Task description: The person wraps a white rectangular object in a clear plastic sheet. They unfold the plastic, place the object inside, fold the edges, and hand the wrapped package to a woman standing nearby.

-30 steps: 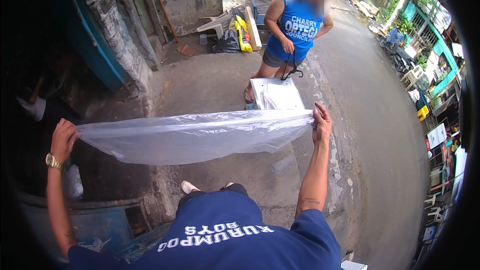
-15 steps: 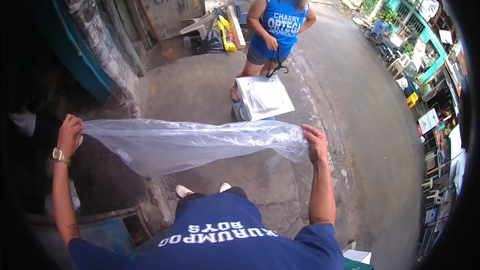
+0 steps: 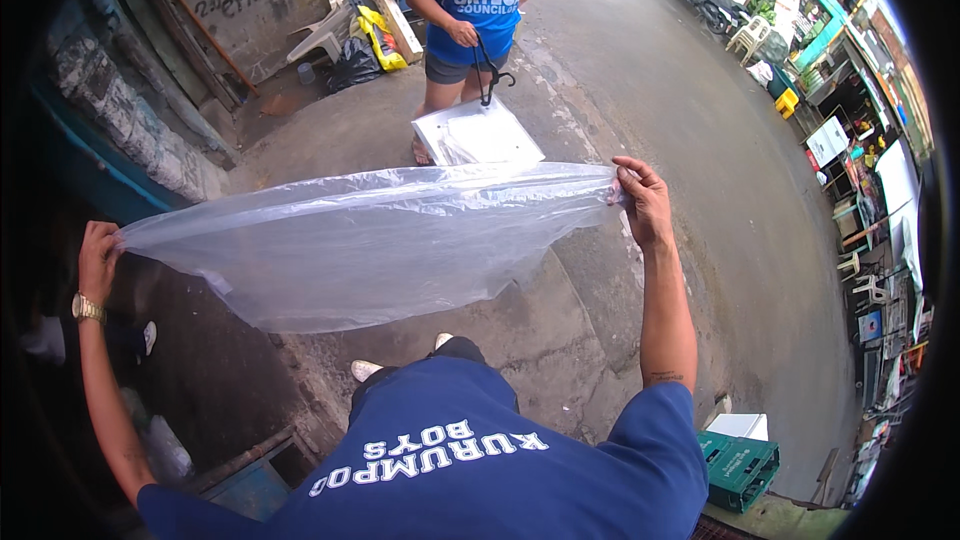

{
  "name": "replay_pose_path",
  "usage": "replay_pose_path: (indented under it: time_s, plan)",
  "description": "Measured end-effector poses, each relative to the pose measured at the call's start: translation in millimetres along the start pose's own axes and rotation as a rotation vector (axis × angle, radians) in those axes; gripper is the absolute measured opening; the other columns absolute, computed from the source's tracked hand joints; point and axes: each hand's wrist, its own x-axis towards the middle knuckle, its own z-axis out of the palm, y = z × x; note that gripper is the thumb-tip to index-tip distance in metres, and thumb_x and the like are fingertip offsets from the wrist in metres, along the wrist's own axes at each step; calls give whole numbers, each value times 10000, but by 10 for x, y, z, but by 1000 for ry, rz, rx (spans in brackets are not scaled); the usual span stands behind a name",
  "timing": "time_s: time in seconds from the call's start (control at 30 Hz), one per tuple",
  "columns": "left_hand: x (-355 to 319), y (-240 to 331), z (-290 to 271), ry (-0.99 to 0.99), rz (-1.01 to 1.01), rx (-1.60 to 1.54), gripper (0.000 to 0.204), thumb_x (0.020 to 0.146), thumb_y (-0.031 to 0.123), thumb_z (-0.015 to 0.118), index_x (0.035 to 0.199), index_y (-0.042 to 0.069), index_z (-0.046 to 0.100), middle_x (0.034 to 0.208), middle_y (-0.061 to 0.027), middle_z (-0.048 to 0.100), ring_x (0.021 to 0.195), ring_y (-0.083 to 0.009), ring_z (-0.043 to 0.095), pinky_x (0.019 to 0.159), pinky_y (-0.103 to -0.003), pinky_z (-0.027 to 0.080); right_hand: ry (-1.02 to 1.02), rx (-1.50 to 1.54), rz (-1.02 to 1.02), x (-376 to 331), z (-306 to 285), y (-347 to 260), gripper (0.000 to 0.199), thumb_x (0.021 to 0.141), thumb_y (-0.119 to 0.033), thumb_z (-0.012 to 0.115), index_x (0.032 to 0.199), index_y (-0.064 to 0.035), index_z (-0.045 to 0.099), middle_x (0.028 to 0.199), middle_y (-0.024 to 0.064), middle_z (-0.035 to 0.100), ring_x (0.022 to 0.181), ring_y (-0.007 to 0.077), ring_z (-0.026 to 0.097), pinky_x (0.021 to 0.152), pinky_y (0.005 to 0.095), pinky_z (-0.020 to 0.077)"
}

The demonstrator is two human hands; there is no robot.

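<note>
A long, clear plastic bag (image 3: 360, 250) is stretched sideways between my two hands, its lower part hanging loose. My left hand (image 3: 100, 258), below a gold wristwatch, pinches one corner at the far left. The opposite end is gripped by my right hand (image 3: 643, 198), fingers closed and arm raised. Just behind the bag's upper edge lies a white square board (image 3: 478, 135) with a clear plastic sheet or packet on top; what it rests on is hidden by the bag. A person (image 3: 475, 10) in a blue sleeveless top stands beyond it, holding a black hanger (image 3: 488, 75).
By the left wall are a yellow plastic bag (image 3: 382, 40), a black bag (image 3: 355, 65) and white chair parts (image 3: 318, 38). A green crate (image 3: 740, 470) stands at lower right. Chairs and stalls line the road's right side, near a parked motorcycle (image 3: 705, 10).
Both hands have moved farther apart, the right one upward. The plastic bag is now spread wider and tauter along its top. My view has shifted, so the person appears farther left and higher.
</note>
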Motion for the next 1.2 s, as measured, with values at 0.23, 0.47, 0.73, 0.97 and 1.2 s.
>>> replay_pose_path:
  time_s: [0.23, 0.47, 0.73, 0.97, 1.2]
  plan:
    - [332, 1319, -129, -138, 161, 131, 150, 745, -5, 766, 856, 0, 666, 945, -96, 638, 919, -295, 583, 780, -386, 499, 110, -1137, 333, -93, -70, -317, 190, 904, -32, 683, 1078, -33, 760, 1018, 90, 751, 897, 203, 709, 809, 335, 565]
    - [852, 2664, 80, -351, 543, 330, 112, 751, 57, 762, 816, 45, 672, 963, -69, 616, 957, -266, 590, 820, -384, 504, -780, -654, -551, -564, 2870, -133, 365, 892, -292, 779, 1216, -139, 708, 1505, 155, 517, 1389, 376, 486, 1120, 485, 425]
    - [1083, 3209, -250, -345, 629, 604, 57, 755, 45, 685, 769, 75, 731, 892, -15, 604, 988, -193, 564, 800, -335, 484, -751, -645, -600, -671, 3897, 612, 330, 890, -292, 768, 1156, -112, 694, 1173, 121, 639, 1093, 332, 615, 943, 455, 435]
    - [1340, 3382, -1280, -83, 676, 699, 54, 676, 40, 708, 728, 36, 694, 843, -45, 590, 883, -238, 577, 754, -355, 494, -686, -669, -434, -630, 3153, 1611, 236, 841, -238, 825, 977, -88, 704, 972, 60, 611, 914, 248, 599, 884, 390, 421]
    - [1397, 3212, -1828, -2, 686, 777, 162, 700, -36, 763, 731, 29, 618, 869, -129, 570, 870, -294, 577, 677, -355, 534, -824, -351, -292, -914, 2845, 1931, 246, 827, -196, 823, 1028, -89, 730, 1038, 59, 611, 1039, 237, 579, 950, 383, 413]
